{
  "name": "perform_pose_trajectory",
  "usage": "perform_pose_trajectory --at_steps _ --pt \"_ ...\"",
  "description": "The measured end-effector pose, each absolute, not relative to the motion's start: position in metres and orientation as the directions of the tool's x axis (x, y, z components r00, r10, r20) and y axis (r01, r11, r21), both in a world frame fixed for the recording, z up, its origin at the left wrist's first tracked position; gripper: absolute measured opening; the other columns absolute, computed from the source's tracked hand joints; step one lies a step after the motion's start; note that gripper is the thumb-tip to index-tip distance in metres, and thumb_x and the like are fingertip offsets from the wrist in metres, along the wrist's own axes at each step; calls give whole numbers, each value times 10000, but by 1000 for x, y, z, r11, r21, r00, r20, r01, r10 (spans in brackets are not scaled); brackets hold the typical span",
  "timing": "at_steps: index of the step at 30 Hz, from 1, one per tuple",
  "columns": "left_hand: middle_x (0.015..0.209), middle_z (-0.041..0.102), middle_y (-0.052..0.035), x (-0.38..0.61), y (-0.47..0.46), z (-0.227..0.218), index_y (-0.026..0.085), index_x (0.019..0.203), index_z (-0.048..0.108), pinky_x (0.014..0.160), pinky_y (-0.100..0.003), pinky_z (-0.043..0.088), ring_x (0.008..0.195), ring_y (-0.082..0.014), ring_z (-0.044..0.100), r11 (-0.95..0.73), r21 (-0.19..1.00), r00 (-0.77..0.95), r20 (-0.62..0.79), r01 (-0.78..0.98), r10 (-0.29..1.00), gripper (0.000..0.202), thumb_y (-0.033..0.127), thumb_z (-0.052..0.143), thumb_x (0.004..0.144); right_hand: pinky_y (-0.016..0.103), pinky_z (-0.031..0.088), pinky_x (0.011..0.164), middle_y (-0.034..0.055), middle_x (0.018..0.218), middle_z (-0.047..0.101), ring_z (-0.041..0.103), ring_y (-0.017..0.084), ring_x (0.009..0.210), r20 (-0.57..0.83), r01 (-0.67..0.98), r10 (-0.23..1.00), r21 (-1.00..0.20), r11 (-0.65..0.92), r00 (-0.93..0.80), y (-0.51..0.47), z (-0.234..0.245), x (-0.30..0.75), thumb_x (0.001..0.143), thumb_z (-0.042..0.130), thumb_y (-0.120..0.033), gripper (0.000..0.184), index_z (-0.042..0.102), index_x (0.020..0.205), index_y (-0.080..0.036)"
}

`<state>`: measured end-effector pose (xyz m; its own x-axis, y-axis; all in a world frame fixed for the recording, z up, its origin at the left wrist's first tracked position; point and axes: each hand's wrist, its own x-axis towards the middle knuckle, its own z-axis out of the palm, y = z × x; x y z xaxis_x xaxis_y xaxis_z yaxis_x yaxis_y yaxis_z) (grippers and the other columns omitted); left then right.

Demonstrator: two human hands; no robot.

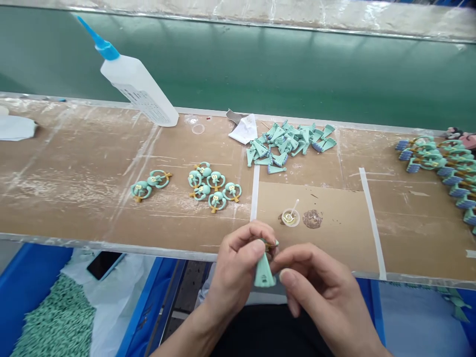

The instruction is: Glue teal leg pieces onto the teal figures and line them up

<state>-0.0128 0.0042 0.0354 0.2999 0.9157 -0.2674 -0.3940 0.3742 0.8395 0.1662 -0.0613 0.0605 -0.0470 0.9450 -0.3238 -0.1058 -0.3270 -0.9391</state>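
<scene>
My left hand (238, 270) pinches a small teal cone-shaped toy body (264, 271) near the table's front edge. My right hand (320, 292) meets it from the right, fingers closed on the same piece at its top. Just beyond them a tiny glue cup (290, 217) with a white stick stands beside a brown glue stain (313, 218). Several teal figure heads (211, 184) lie in a cluster to the left, two more (149, 184) further left. A pile of teal cone bodies (288, 145) lies behind the cup.
A tilted white glue bottle (139, 89) with a blue nozzle stands at the back left. Assembled teal figures (442, 166) are heaped at the right edge. A green conveyor belt (260, 64) runs behind the cardboard-covered table (74, 163). Below left, a blue bin (55, 317) holds teal parts, a phone (105, 264) beside it.
</scene>
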Motion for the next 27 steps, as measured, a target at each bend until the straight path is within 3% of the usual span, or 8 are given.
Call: perform_pose_trajectory --at_steps 4,6,9,14,16,20,24,27 --pt "989 631 -59 -5 2 39 190 947 767 685 -296 560 791 -183 607 646 438 464 -457 -626 759 330 497 874 891 419 653 795 83 1059 849 782 257 825 -28 97 994 -995 -38 104 -56 60 166 1146 845 -355 84 895 1202 -317" --pt "990 607 -46 -4 0 40 197 992 763 658 -272 536 767 -164 568 685 342 495 -496 -643 713 339 493 874 872 433 667 813 78 1098 825 778 257 843 53 115 993 -993 40 105 -52 59 164 1133 848 -286 131 884 1250 -334" --pt "979 581 -34 -4 -4 40 204 1053 778 660 -266 537 759 -158 547 703 300 496 -536 -645 683 368 498 878 857 418 669 789 62 1140 792 749 232 828 83 128 993 -989 72 81 -49 60 161 1122 849 -230 222 868 1301 -360" --pt "942 584 -28 -4 -3 38 204 1080 822 618 -256 527 737 -160 562 691 315 509 -495 -650 704 377 504 906 868 402 670 765 58 1106 765 732 232 828 107 156 992 -983 95 71 -49 60 162 1104 846 -201 258 862 1300 -367" --pt "956 629 -46 -5 -5 40 208 1121 856 613 -258 551 771 -184 633 664 378 504 -442 -645 742 398 533 920 900 400 677 768 63 1134 767 742 236 837 126 186 989 -976 110 78 -49 59 163 1080 854 -185 301 856 1318 -369" --pt "1295 790 -137 -7 -14 41 300 1442 863 759 -356 713 1020 -303 823 531 632 380 -372 -564 847 563 612 910 975 402 709 852 81 1247 768 803 266 982 186 231 979 -959 164 77 -46 55 165 1006 878 -152 359 846 1301 -354" --pt "1610 761 -121 3 -17 27 454 1686 719 944 -499 777 1297 -427 843 500 771 370 -365 -395 854 653 674 782 1074 387 708 904 93 1317 759 811 251 1032 246 246 963 -946 214 109 -41 54 177 996 901 -174 209 870 1155 -305" --pt "1601 769 -122 12 -10 12 468 1675 725 861 -493 784 1208 -429 869 485 798 414 -330 -359 848 677 707 809 1048 413 668 1100 81 1329 814 815 283 1250 215 276 970 -945 177 112 -42 62 199 1052 897 -233 78 866 1098 -288"
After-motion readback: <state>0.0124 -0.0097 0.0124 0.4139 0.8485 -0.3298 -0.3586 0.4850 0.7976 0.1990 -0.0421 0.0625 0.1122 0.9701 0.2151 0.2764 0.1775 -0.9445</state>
